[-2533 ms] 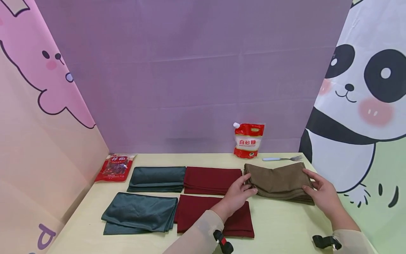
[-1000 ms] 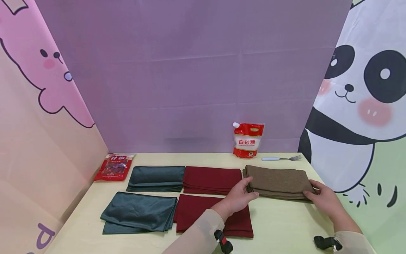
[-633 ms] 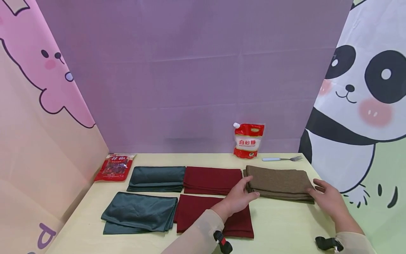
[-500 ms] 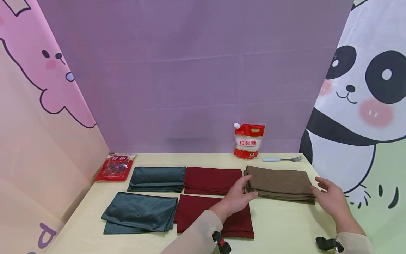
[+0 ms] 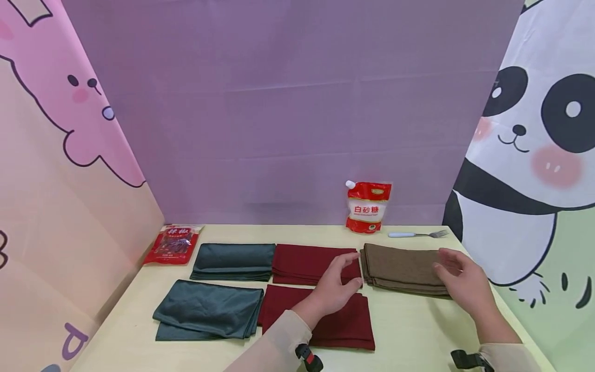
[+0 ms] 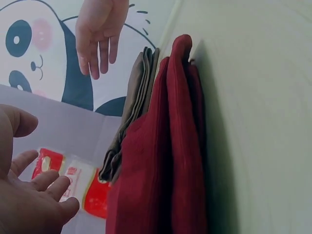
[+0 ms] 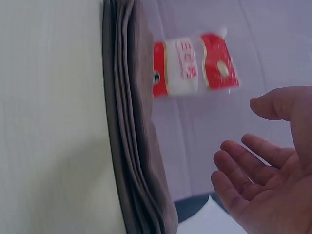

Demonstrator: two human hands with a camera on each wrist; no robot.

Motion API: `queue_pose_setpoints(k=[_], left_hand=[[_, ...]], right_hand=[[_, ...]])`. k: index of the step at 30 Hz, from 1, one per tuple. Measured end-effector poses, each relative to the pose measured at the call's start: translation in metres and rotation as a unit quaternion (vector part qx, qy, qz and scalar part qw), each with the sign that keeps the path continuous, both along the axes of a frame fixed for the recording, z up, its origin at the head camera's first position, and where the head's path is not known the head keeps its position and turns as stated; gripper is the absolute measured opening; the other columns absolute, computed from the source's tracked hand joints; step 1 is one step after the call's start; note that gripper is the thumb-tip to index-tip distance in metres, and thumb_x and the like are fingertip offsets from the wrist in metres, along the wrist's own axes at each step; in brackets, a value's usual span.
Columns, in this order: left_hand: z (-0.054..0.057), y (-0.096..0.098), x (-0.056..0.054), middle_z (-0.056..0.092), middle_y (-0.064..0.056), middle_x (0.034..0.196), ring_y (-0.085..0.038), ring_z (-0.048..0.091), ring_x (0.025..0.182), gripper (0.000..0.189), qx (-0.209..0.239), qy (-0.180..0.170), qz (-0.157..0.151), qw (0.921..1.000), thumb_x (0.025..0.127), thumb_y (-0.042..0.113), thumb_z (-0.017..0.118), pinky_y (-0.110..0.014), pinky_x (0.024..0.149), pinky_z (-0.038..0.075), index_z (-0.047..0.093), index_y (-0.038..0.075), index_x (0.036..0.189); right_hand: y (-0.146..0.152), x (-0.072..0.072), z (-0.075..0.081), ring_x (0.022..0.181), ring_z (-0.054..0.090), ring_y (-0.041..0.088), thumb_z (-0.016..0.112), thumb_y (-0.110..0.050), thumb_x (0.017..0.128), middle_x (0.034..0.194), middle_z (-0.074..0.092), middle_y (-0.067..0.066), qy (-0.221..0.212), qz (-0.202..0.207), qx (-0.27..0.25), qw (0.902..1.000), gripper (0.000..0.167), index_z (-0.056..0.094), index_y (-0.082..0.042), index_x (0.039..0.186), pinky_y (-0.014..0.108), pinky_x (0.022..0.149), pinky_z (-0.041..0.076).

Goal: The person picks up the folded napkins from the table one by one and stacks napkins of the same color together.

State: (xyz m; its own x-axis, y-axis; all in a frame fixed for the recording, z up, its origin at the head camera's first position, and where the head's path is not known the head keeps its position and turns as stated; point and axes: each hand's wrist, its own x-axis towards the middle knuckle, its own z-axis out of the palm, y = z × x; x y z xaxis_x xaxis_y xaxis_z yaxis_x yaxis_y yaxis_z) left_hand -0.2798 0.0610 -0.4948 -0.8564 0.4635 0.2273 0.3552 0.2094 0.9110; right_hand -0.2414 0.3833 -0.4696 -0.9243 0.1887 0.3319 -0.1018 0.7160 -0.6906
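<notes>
A folded brown cloth lies in layers at the right of the table. My right hand is over its right end, fingers loosely bent; in the right wrist view the right palm holds nothing and is apart from the cloth's layered edge. My left hand hovers over the two folded dark red cloths, the back one and the front one, its fingers relaxed around nothing. Folded red layers stand close to the left hand in the left wrist view.
Two folded teal cloths, one behind and one in front, lie to the left. A red packet is at the back left corner. A red and white sugar pouch stands at the back, with a fork beside it.
Both hands have let go of the brown cloth, which now lies flatter and straighter. The left hand has drawn off to the left; the right hand has lifted and moved inward over the cloth.
</notes>
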Motion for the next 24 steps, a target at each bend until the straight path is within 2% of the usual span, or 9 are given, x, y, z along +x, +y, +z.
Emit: queue_pose_setpoints(k=[4,7,9,12,14,18,24], left_hand=[[0.0,-0.015,0.002,0.045,0.011,0.153,-0.012,0.041,0.145,0.051,0.001,0.01,0.007,0.9999,0.107,0.024,0.062,-0.051,0.116,0.041,0.046,0.03,0.154],[-0.002,-0.026,0.003,0.046,0.01,0.152,-0.015,0.046,0.141,0.049,0.002,0.013,0.004,0.9999,0.107,0.024,0.062,-0.045,0.109,0.048,0.047,0.028,0.154],[-0.003,-0.034,0.004,0.046,0.008,0.152,-0.022,0.05,0.138,0.049,0.006,0.011,0.0,0.9999,0.107,0.023,0.062,-0.038,0.102,0.053,0.047,0.027,0.154],[-0.005,-0.047,0.006,0.047,0.002,0.151,-0.031,0.051,0.136,0.049,0.008,0.01,-0.001,0.9999,0.107,0.021,0.063,-0.028,0.091,0.057,0.048,0.025,0.153],[-0.005,-0.056,0.007,0.048,-0.002,0.15,-0.034,0.049,0.138,0.049,0.002,0.016,0.006,0.9998,0.106,0.02,0.064,-0.026,0.092,0.056,0.048,0.024,0.153],[-0.005,-0.075,0.008,0.051,-0.008,0.149,-0.035,0.047,0.138,0.048,-0.012,0.036,0.022,0.999,0.106,0.02,0.066,-0.028,0.094,0.056,0.05,0.023,0.151],[-0.006,-0.099,0.007,0.054,-0.009,0.146,-0.027,0.05,0.135,0.047,-0.03,0.059,0.042,0.9969,0.104,0.023,0.068,-0.039,0.103,0.054,0.053,0.024,0.149]], right_hand=[[-0.017,-0.001,-0.001,0.105,0.051,-0.013,0.066,-0.029,0.105,0.132,0.064,0.024,0.013,0.032,-0.014,0.9993,0.047,0.058,0.002,0.14,0.004,0.082,0.043],[-0.028,-0.003,-0.004,0.101,0.047,-0.018,0.067,-0.027,0.105,0.129,0.066,0.022,0.02,0.048,-0.018,0.9985,0.043,0.06,0.002,0.137,0.004,0.083,0.044],[-0.036,-0.004,-0.007,0.102,0.051,-0.014,0.068,-0.027,0.104,0.127,0.067,0.02,0.016,0.052,-0.013,0.9984,0.043,0.061,0.0,0.136,0.005,0.084,0.045],[-0.045,-0.003,-0.01,0.105,0.058,-0.001,0.069,-0.029,0.104,0.126,0.068,0.018,0.005,0.06,-0.003,0.9982,0.044,0.061,-0.001,0.137,0.007,0.084,0.046],[-0.05,-0.003,-0.012,0.107,0.062,0.009,0.07,-0.029,0.103,0.124,0.069,0.017,-0.002,0.068,-0.002,0.9977,0.045,0.062,-0.001,0.137,0.009,0.084,0.048],[-0.062,-0.003,-0.016,0.108,0.066,0.022,0.071,-0.027,0.103,0.121,0.071,0.015,-0.009,0.087,-0.008,0.9961,0.042,0.063,0.0,0.134,0.015,0.085,0.052],[-0.078,-0.004,-0.02,0.104,0.07,0.026,0.075,-0.023,0.1,0.116,0.073,0.013,-0.018,0.109,-0.022,0.9936,0.041,0.065,0.0,0.132,0.024,0.085,0.057]])
